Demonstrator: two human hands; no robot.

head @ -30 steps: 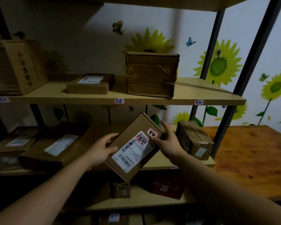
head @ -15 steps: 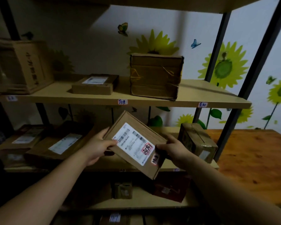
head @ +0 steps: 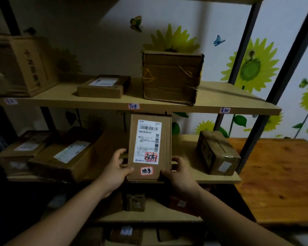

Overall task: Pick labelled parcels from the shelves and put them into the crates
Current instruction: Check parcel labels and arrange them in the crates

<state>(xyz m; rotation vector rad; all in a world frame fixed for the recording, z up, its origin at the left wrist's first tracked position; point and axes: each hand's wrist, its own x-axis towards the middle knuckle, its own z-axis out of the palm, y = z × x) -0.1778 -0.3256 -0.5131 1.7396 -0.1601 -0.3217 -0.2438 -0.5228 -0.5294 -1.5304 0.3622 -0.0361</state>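
Evidently early: both hands, left hand (head: pixel 116 167) and right hand (head: pixel 180 172), grip one labelled parcel (head: pixel 149 148) upright; other parcels remain shelved, no crates visible.

I see a dim picture — left side in deep shadow, right wall (head: pixel 212 18) brighter, edges bent and soft.
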